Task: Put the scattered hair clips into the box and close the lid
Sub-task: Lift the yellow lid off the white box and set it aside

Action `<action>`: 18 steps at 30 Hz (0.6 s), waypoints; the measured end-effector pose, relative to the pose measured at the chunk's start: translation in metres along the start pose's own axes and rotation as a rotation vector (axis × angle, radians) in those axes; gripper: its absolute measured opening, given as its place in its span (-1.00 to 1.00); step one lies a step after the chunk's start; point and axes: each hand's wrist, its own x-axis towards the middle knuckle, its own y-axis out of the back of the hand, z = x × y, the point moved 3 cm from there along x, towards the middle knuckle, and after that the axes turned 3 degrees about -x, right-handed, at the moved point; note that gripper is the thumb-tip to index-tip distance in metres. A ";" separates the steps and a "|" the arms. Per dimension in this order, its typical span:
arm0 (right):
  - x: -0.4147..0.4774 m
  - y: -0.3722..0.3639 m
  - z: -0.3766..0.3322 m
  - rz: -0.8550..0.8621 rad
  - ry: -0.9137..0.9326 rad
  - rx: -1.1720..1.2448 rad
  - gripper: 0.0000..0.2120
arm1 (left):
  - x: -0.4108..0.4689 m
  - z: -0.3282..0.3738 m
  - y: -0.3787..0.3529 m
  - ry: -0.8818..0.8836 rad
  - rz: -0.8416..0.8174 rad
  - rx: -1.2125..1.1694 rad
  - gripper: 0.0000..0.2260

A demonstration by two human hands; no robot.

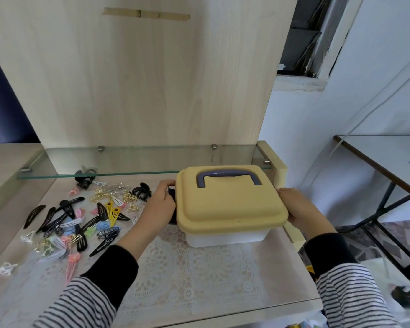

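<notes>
A pale wood-grain dressing table (199, 280) with a lace-patterned top fills the frame, with a clear glass shelf (128, 159) running across its back. On the table's right side stands the rectangular storage box with a translucent white base (225, 239), shut under its pale yellow plastic lid (230, 204). What it holds is hidden. The scattered hair clips (81, 218) lie spread on the table well to the left of the box: black snap clips, gold metal ones, pastel plastic ones and black claw clips.

A person in striped sleeves brackets the box. The left hand (158, 205) curls thumb and fingers round the dark blue side latch (172, 194) at the lid's left edge. The right hand (296, 207) wraps over the lid's right rim, its fingertips tucked out of sight beneath.

The step in hand looks to be opening. The right hand should steady the box while the left flips the catch outward, and any matching catch on the right needs freeing too. The lid can then rise level and be set down clear of the clips. The blue-grey carry handle (227, 175) lies flat in its recess, and pulling on it too early would likely lift the whole box.
</notes>
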 end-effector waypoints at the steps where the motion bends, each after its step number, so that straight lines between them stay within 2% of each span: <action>1: -0.002 -0.001 0.001 -0.016 -0.012 0.030 -0.81 | -0.001 -0.001 0.000 0.001 0.000 -0.012 -0.69; 11: -0.015 -0.011 0.009 -0.076 0.007 0.352 -0.87 | -0.003 -0.013 -0.010 0.014 0.046 -0.158 -0.66; 18: -0.018 -0.004 0.004 -0.094 0.120 0.266 -0.84 | -0.001 -0.014 -0.001 0.045 0.044 -0.159 -0.68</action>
